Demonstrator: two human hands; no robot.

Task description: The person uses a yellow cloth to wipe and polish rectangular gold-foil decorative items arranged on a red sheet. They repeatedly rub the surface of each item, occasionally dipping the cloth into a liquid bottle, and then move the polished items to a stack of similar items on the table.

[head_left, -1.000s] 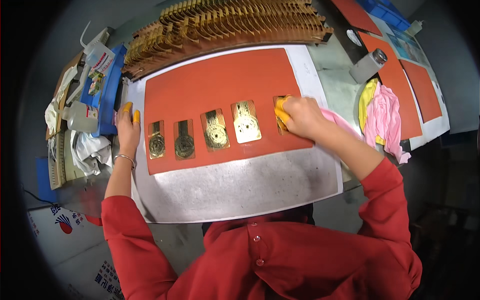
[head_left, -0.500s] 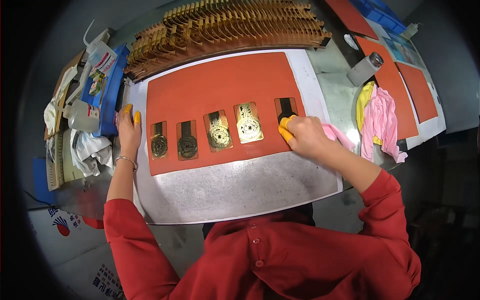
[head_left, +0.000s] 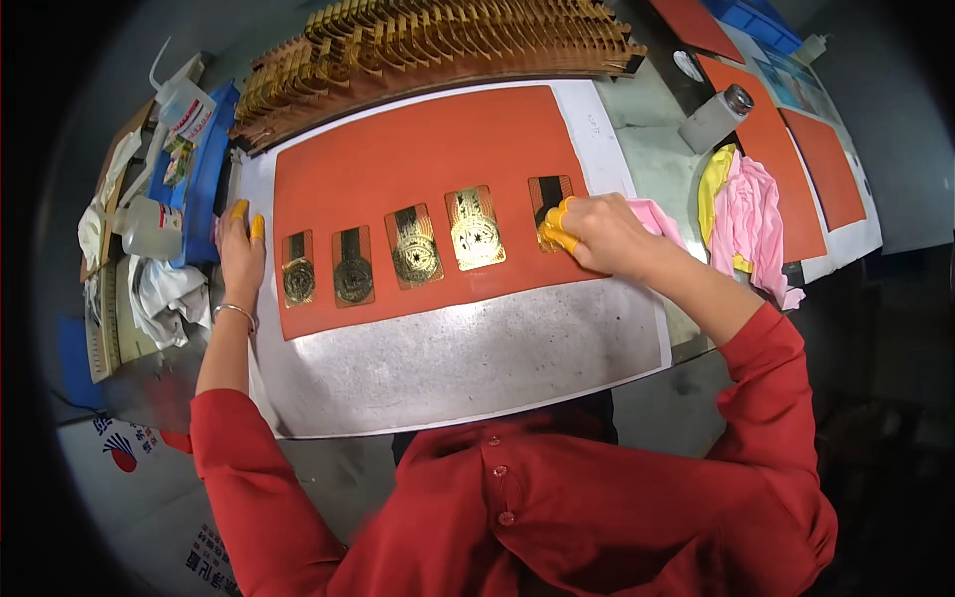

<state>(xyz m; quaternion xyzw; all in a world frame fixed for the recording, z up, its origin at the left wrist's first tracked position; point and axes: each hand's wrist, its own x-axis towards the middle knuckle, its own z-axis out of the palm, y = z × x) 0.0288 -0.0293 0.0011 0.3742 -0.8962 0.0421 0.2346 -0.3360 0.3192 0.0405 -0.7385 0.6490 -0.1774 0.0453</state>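
I see my right hand pressing on the rightmost gold card, with a pink cloth bunched under the palm; the fingers, in yellow finger covers, are curled on the cloth, so this hand holds the cloth and rubs the card. My left hand lies flat and open at the left edge of the orange mat, holding nothing, only steadying it. Between my two hands four other gold cards lie in a row on the mat. I judge that the wiping is at the last card of this row, but I cannot tell which cards are already clean. Beyond my hands a long row of stacked gold pieces waits, so much work seems left
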